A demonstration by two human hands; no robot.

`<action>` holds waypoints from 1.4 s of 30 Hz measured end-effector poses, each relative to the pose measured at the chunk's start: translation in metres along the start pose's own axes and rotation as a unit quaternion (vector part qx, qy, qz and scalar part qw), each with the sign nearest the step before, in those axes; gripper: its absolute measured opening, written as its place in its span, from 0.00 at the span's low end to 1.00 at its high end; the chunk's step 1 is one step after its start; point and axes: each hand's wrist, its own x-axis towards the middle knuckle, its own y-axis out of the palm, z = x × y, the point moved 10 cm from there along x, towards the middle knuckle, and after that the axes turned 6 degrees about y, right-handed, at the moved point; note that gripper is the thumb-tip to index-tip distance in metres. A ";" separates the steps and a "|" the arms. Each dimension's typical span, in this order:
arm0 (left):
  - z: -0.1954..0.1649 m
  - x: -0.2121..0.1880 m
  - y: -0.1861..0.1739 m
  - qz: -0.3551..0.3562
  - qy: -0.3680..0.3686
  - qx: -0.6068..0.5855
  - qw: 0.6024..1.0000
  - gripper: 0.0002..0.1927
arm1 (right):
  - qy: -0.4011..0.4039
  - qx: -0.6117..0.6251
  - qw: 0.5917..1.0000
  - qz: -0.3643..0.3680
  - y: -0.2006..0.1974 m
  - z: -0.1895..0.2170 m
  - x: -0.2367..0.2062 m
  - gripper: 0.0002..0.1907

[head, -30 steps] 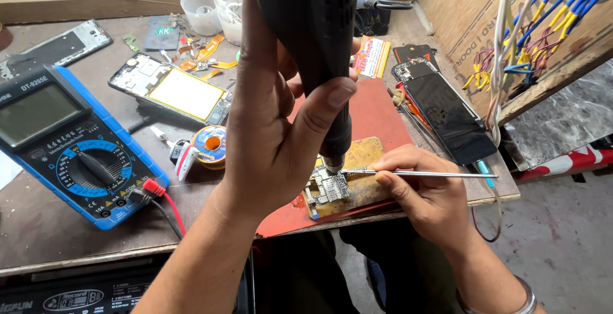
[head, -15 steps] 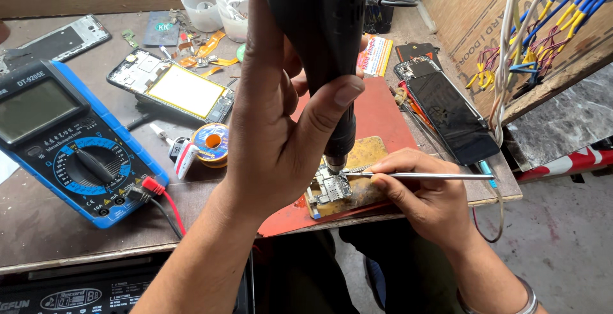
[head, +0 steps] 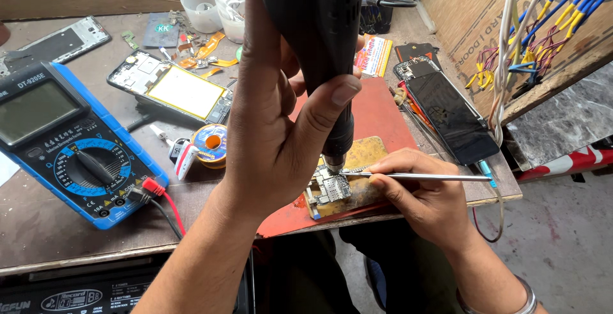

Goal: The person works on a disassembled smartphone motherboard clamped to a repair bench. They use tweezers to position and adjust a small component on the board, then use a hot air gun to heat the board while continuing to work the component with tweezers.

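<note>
Scuffed wooden bench [head: 64, 237], red mat [head: 383, 116], circuit board [head: 331, 188]

A worn brown bench [head: 51, 237] carries a blue multimeter [head: 70, 141] at left, a red mat [head: 383, 113] at centre, and a dark phone [head: 450, 116] at right.

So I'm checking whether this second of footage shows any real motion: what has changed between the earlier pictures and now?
Almost nothing. The left hand keeps its grip on the black hot-air tool, nozzle down over the small circuit board; it has drifted only slightly. The right hand still holds the thin metal tweezers with the tip at the board. Nothing was picked up or let go. The blue multimeter and solder spool have not moved.
</note>
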 end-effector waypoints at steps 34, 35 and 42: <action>-0.003 0.001 -0.001 -0.001 0.003 0.001 1.000 0.39 | 0.004 -0.016 1.000 -0.015 -0.001 -0.001 0.000 0.07; -0.002 0.001 -0.001 -0.004 -0.002 -0.003 1.000 0.40 | 0.004 -0.017 1.000 -0.015 -0.001 -0.001 0.000 0.07; -0.002 0.002 -0.004 -0.006 0.011 0.005 1.000 0.39 | 0.016 0.010 1.000 -0.015 -0.002 -0.006 -0.001 0.07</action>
